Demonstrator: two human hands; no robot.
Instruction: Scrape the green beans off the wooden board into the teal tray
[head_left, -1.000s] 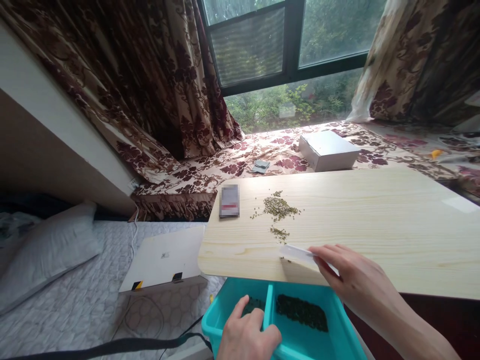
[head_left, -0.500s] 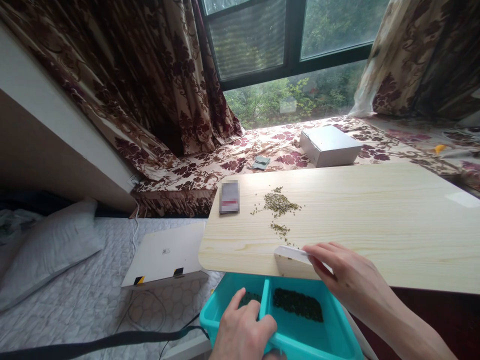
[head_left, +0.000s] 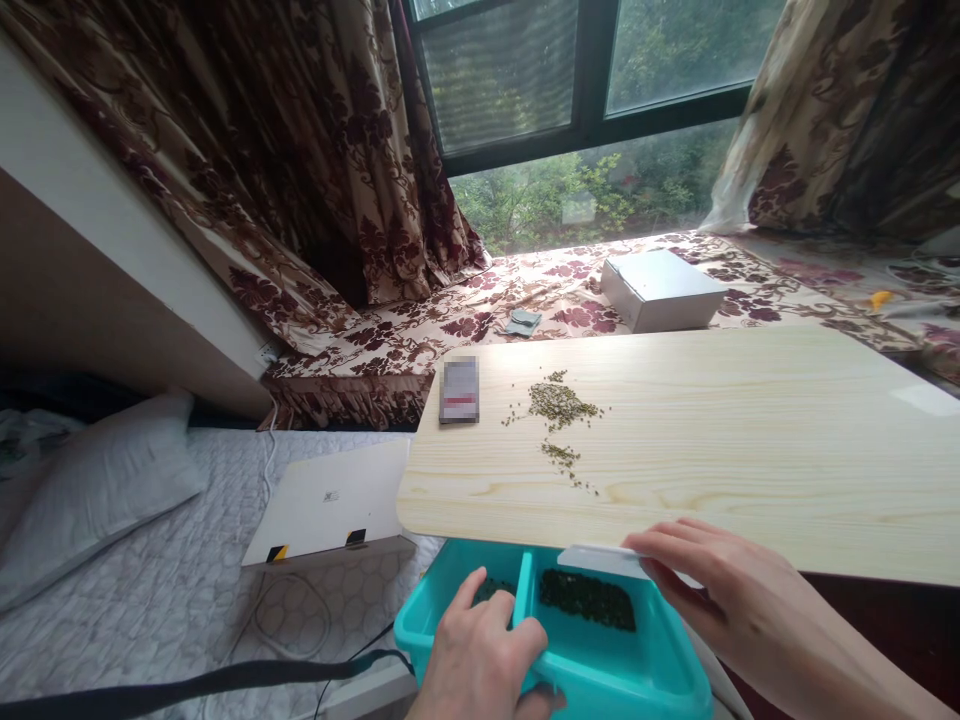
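Observation:
My right hand pinches a thin white card at the table's front edge, over the back wall of the turquoise two-compartment box. My left hand grips the near side of that box, its fingers reaching over the rim by the divider. Dark green, bean-like grains lie in the right compartment. A smaller lot in the left compartment is partly hidden by my fingers. On the wooden table, small green-brown grains lie in a loose heap, with a thinner trail towards the front edge.
A small flat packet lies at the table's left end. Left of it, on the quilted bed, is a white box. Another white box and a folded grey-green cloth rest on the window ledge. A dark strap crosses the lower left.
My right hand has drawn the card towards me, off the tabletop to its front edge above the box. The nearest few grains have left the table. My left hand stays on the box.

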